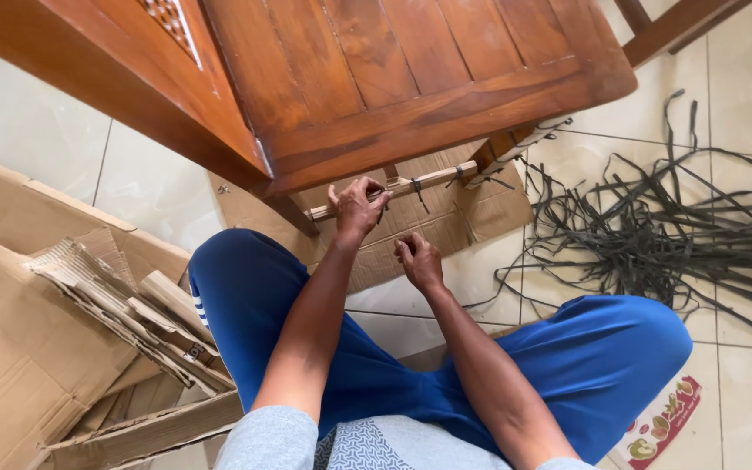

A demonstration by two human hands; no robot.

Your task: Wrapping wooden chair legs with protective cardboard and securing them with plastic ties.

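The left hand [358, 206] is closed around the cardboard-wrapped rail [393, 190] low between the legs of the wooden chair [411, 78], steadying it. The right hand [418, 258], fingers curled just below, seems to pinch a dark strap, though I cannot tell. More straps [654, 235] lie tangled on the floor to the right, within reach; cardboard scraps [106, 305] are piled left.

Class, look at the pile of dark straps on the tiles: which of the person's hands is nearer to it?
Right. The right hand hangs nearer the pile of dark straps; the left hand grips the wrapped chair rail, farther off.
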